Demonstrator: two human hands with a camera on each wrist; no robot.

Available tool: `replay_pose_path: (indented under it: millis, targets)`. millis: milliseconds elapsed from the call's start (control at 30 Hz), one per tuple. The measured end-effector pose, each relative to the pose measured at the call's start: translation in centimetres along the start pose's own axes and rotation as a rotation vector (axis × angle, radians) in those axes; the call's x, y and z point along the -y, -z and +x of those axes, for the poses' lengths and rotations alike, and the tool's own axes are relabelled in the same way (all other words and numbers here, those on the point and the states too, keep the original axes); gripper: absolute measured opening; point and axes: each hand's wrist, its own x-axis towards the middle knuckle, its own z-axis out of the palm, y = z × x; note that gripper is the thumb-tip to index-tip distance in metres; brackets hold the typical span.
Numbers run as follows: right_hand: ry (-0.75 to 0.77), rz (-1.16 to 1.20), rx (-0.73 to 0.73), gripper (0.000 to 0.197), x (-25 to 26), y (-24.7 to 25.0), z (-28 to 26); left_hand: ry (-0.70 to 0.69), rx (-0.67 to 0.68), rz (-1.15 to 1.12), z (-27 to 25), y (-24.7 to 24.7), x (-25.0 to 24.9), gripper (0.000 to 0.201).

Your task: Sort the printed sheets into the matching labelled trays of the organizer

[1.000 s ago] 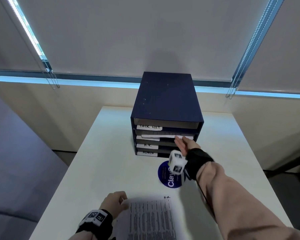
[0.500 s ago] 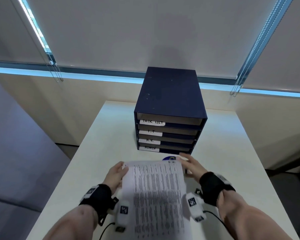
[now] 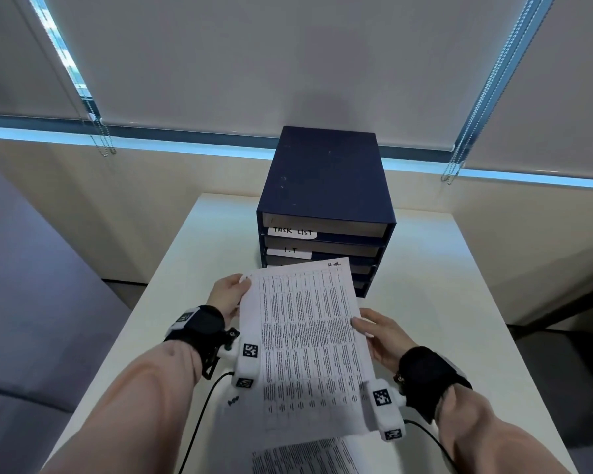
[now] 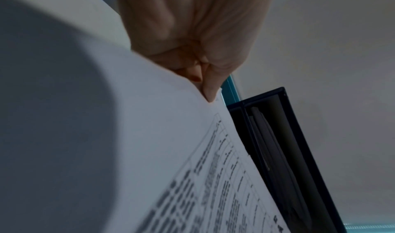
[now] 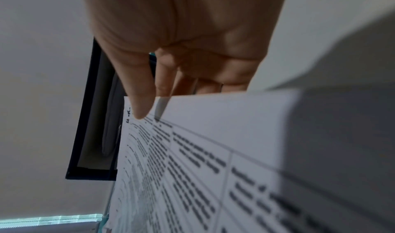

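Observation:
A printed sheet [image 3: 305,340] with a table of text and a handwritten mark at its top right corner is lifted off the table, between me and the organizer. My left hand [image 3: 228,294] pinches its left edge near the top corner, seen close in the left wrist view [image 4: 205,84]. My right hand [image 3: 374,331] pinches its right edge, thumb on the printed face [image 5: 141,108]. The dark blue organizer [image 3: 326,186] stands at the table's far middle; labels "TASK LIST" [image 3: 292,231] and "I.T" [image 3: 290,251] show, and the sheet hides the lower labels.
More printed sheets [image 3: 305,456] lie on the white table [image 3: 476,302] near its front edge, under the held sheet. Roller blinds with bead chains [image 3: 454,165] hang behind the organizer. A grey seat [image 3: 31,302] is left of the table.
My right hand came back from the organizer's trays and took the sheet's right edge. Both hands have lifted the sheet off the pile and raised it toward the organizer.

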Motion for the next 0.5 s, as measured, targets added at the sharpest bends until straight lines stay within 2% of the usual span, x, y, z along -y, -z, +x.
replay_pose_path:
  millis: [333,500]
  targets:
    - [-0.023,-0.076,0.019,0.025,-0.9,-0.1,0.0,0.001,-0.003,0.010,0.0,0.1,0.2,0.018]
    - [-0.109,-0.204,0.009,0.029,-5.2,0.9,-0.2,0.044,-0.050,-0.065,0.6,0.6,1.3,0.029]
